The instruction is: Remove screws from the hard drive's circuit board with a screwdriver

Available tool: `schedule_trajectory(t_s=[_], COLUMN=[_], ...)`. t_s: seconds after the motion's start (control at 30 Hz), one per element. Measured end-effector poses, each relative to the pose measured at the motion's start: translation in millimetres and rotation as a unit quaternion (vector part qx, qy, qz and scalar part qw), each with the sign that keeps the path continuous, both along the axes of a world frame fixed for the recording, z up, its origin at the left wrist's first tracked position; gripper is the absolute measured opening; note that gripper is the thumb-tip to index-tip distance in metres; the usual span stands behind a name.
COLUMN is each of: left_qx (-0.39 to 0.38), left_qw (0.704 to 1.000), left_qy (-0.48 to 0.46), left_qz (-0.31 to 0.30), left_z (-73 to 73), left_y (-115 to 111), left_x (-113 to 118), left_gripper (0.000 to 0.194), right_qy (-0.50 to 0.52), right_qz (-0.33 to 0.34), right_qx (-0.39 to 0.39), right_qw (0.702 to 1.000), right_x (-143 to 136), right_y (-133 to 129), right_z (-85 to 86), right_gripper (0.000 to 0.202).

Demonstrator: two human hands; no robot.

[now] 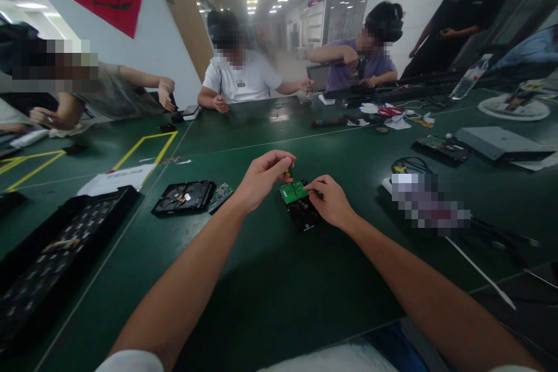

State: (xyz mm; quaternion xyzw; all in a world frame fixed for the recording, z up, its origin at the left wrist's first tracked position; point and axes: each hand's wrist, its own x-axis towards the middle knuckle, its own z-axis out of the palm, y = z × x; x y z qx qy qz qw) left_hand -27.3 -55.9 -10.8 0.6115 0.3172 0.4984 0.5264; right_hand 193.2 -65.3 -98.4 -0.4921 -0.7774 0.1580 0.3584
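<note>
A black hard drive [304,213] with a green circuit board [294,192] on its upper part lies on the green table [261,279] in front of me. My left hand [267,177] is closed around a small tool [288,172] with yellow on it, just above the far edge of the board. Most of that tool is hidden by the fingers. My right hand [330,200] rests at the drive's right side, its fingertips pressed together at the board's right edge; whatever they may hold is too small to tell.
Left of the drive lie an opened black drive [183,197], loose circuit boards [221,196] and a long black tray [65,256]. Cables [483,229], a grey case [501,142] and a bottle [471,77] are on the right. Several people work across the table.
</note>
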Motion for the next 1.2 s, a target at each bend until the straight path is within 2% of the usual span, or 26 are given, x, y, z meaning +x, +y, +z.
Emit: schedule_trajectory(t_s=[0.17,0.27,0.47,0.67,1.0,1.2], left_qx=[0.016,0.016,-0.010,-0.058,-0.021,-0.045], left_qw=[0.999,0.998,0.999,0.998,0.999,0.999], left_qy=[0.046,0.055,0.035,-0.019,0.028,-0.011], left_qz=[0.024,0.012,-0.028,-0.033,0.005,-0.023], left_z=[-0.3,1.0,3.9,7.1,5.8,5.5], left_y=[-0.8,-1.9,-5.0,-7.2,-1.1,-2.4], left_x=[1.0,-0.1,-0.5,1.0,-2.7,-2.2], left_gripper=[0.032,0.033,0.031,0.023,0.020,0.021], right_qy=[-0.050,-0.084,-0.077,-0.070,-0.083,-0.099], right_qz=[-0.036,-0.048,-0.038,-0.035,-0.025,0.001], right_qx=[-0.028,-0.049,-0.056,-0.060,-0.052,-0.057], right_qw=[0.998,0.994,0.995,0.995,0.995,0.993], right_x=[2.9,3.3,2.0,3.3,0.7,-0.3], right_y=[0.0,-0.8,-1.1,0.7,-5.2,-6.1], right_z=[5.7,10.1,10.0,7.9,12.6,15.3], right_gripper=[0.026,0.025,0.025,0.026,0.027,0.028])
